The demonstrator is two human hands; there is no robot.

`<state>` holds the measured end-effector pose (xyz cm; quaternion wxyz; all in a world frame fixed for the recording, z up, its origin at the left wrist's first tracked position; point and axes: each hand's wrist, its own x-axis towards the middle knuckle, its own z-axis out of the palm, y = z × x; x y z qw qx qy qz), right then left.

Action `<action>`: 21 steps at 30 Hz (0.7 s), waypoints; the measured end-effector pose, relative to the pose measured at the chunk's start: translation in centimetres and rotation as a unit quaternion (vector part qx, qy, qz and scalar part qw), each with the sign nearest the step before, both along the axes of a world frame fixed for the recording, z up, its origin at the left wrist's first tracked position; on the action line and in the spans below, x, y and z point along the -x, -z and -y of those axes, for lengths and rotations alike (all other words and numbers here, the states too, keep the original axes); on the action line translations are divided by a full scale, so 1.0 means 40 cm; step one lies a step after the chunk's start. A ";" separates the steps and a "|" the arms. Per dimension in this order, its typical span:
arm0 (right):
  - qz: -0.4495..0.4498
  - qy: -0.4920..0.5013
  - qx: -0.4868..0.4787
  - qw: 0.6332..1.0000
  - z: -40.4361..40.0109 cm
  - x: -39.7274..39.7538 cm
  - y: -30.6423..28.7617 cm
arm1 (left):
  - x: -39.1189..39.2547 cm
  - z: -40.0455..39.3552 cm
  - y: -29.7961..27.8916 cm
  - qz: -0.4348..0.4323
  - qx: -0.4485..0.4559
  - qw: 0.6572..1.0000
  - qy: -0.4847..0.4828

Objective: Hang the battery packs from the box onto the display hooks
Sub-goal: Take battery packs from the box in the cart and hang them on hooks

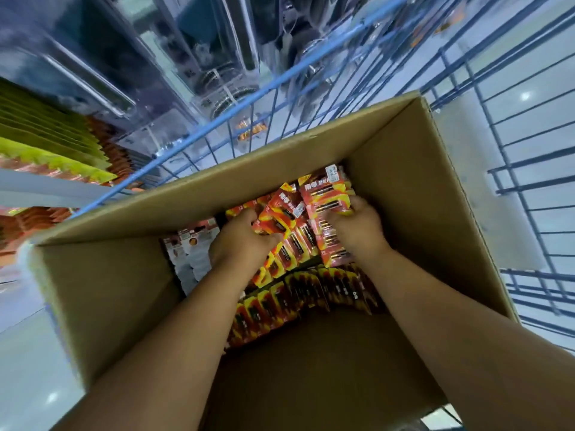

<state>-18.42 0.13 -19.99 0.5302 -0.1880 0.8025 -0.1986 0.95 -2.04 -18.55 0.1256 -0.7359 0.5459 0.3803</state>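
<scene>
A deep brown cardboard box stands open below me, with red and yellow battery packs piled at its bottom. Both my arms reach down into it. My left hand is closed around several packs at the left of the pile. My right hand grips a stack of packs at the far right corner. More packs stand in rows nearer to me. White-backed packs lie at the left side of the box. Hanging red packs show at the upper left; the hooks themselves are not visible.
The box sits inside a blue wire cart. Yellow-green cards hang in rows at the left above a grey shelf edge. Clear plastic packages hang beyond the cart. Pale glossy floor surrounds it.
</scene>
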 end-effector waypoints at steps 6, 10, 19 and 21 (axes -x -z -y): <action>0.104 0.057 0.014 0.993 -0.042 -0.002 -0.159 | -0.063 -0.059 -0.156 -0.228 -0.069 0.949 -0.207; 0.152 0.073 0.066 0.984 -0.096 -0.039 -0.298 | -0.113 -0.129 -0.301 -0.322 -0.028 0.899 -0.296; 0.217 0.077 0.187 0.955 -0.140 -0.218 -0.677 | -0.289 -0.156 -0.687 -0.461 0.101 0.814 -0.338; 0.222 0.082 0.214 0.948 -0.144 -0.270 -0.757 | -0.339 -0.150 -0.771 -0.489 0.094 0.794 -0.349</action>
